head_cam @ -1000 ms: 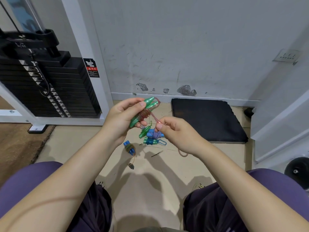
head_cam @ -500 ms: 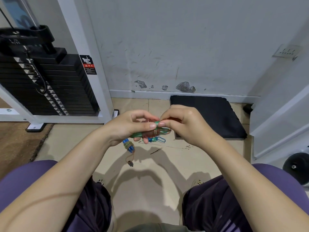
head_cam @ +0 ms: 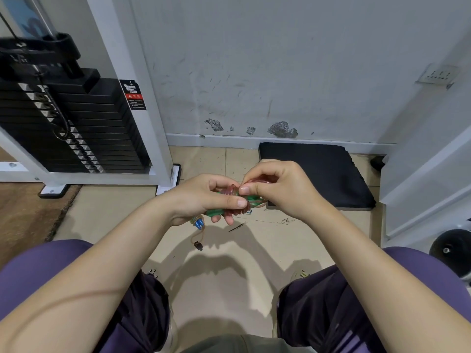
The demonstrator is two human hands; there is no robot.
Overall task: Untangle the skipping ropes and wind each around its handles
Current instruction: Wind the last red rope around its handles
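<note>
1. White wall (head_cam: 293, 59) across the far side, scuffed, paint chipped just above the skirting; socket plate (head_cam: 436, 77) high at the right.
2. Tiled floor (head_cam: 224, 253) below, beige, crossed by the shadows of both arms.
3. Black weight stack (head_cam: 84, 128) in a white frame at the far left edge of the floor, warning label (head_cam: 133, 97) on its post.
4. Black mat (head_cam: 321, 171) flat on the floor against the far wall, right of centre.
5. Left hand (head_cam: 204, 197) over mid-floor, fingers curled round the green handles (head_cam: 216, 212), thumb pressed on top of the reddish rope coil (head_cam: 233, 208).
6. Right hand (head_cam: 277, 189) touching the left, thumb and forefinger pinching a loop of the red rope (head_cam: 257, 180) just above the coil.
7. Green handles held side by side, nearly level, reddish rope wrapped tight round their middle, loose strands trailing at the right end.
8. Blue-handled rope (head_cam: 199, 222) on the floor just beneath the left hand, wound in a small bundle, its cord (head_cam: 196, 238) curling toward the near edge and ending in a dark clip (head_cam: 198, 245).
</note>
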